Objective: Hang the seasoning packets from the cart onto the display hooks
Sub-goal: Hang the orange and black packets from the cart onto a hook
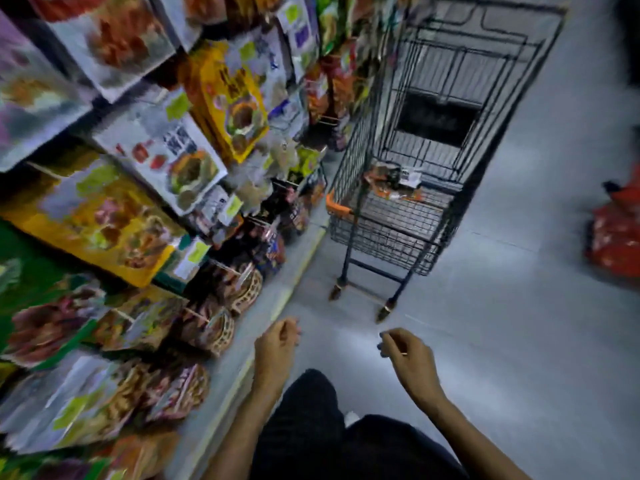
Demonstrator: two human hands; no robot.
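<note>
A: Packets?
B: Seasoning packets [393, 183] in cart [353, 161], ahead of both hands, well apart.
A: Hands?
B: Left hand [277, 344] & right hand [405, 355] loosely curled, nothing held. Bare floor [485, 341] btwn hands & cart; display [156, 161] crowds left. Blurry, labels unreadable; red bags [616, 233] cut off far right.

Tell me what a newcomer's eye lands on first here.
The black wire cart stands mid-aisle ahead, with a few seasoning packets lying in its basket. Along the left runs a crowded wall of colourful hanging packets. Low in the foreground, the left hand and right hand hang empty, fingers loosely curled.
</note>
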